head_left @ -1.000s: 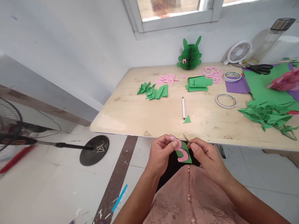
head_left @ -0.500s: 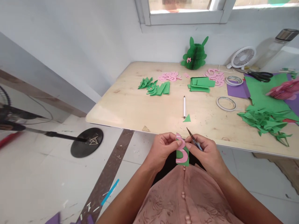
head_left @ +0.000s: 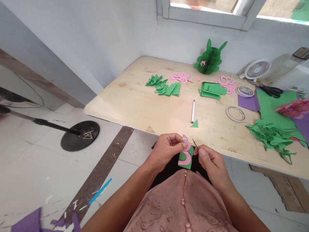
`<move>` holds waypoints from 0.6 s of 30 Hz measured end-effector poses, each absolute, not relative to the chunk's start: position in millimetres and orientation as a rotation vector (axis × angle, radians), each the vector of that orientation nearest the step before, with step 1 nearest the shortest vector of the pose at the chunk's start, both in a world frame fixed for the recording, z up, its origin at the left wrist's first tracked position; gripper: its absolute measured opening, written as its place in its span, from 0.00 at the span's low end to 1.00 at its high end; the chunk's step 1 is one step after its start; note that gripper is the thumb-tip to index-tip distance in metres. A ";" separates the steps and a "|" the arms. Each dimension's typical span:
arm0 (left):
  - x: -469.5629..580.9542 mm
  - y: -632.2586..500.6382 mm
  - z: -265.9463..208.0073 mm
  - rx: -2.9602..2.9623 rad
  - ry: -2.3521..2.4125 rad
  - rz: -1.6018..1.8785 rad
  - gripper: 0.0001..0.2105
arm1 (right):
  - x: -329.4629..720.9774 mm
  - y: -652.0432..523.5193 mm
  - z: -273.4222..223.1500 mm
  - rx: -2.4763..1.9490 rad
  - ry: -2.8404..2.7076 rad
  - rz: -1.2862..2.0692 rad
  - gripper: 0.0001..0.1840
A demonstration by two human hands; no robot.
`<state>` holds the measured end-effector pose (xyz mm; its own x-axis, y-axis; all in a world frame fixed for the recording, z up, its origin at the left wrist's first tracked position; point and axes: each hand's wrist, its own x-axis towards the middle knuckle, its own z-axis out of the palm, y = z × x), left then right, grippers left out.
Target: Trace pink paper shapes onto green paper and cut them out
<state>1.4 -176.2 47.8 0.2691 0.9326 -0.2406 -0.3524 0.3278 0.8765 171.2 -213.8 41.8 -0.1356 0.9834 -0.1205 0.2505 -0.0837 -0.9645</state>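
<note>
My left hand (head_left: pixel 169 149) pinches a green paper piece (head_left: pixel 189 165) with a pink paper figure 3 (head_left: pixel 186 160) lying over it, just off the table's front edge. The thumb presses on the upper part of the pink 3. My right hand (head_left: pixel 211 159) is closed around scissors (head_left: pixel 195 142), their slim dark blades pointing up and left beside the paper, apart from it. Their handles are hidden in the fingers. On the table ahead lie a small green paper triangle (head_left: pixel 195 123) and a white pen (head_left: pixel 193 111).
Green cutouts (head_left: pixel 161 87), pink cutouts (head_left: pixel 180 77) and folded green strips (head_left: pixel 210 90) lie farther back. Tape rolls (head_left: pixel 235 114), green scraps (head_left: pixel 270 137) and black scissors (head_left: pixel 270 91) are at right. A green paper figure (head_left: pixel 208 61) and a small fan (head_left: pixel 257 70) stand by the wall.
The view has shifted and tilted slightly. My right hand has turned the scissors and drawn them a little away from the paper; the left hand keeps its pinch.
</note>
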 end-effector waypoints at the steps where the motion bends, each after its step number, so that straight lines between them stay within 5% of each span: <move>1: 1.1 -175.8 47.0 0.806 0.883 1.005 0.09 | 170.4 -214.5 41.4 -1.406 -1.476 1.252 0.21; 18: 0.4 -178.5 41.0 0.799 0.804 1.011 0.09 | 166.9 -219.2 38.7 -1.456 -1.698 0.958 0.17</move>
